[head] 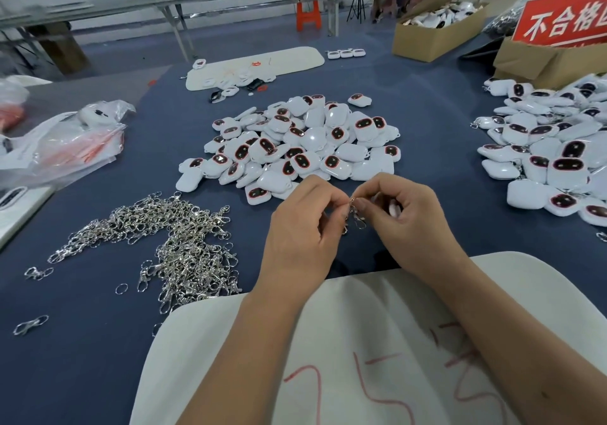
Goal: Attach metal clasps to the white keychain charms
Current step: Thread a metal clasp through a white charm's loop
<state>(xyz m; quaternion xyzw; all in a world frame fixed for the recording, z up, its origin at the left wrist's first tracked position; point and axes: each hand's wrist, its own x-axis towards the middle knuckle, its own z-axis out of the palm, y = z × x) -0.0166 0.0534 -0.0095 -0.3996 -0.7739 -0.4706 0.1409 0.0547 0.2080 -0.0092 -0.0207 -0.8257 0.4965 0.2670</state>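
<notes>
My left hand [302,227] and my right hand [404,217] meet above the blue table, fingertips together. Between them hangs a silver metal clasp [356,216], pinched by both hands at its ring. No charm is in either hand as far as I can tell. A heap of white keychain charms [295,148] with dark red-rimmed faces lies just beyond my hands. Loose metal clasps [177,247] are piled to the left.
A second pile of white charms [551,148], some with clasps, lies at the right. Cardboard boxes [437,35] and a red sign [565,18] stand at the back right. Plastic bags [62,148] lie at the left. A white foam sheet [361,342] covers the near edge.
</notes>
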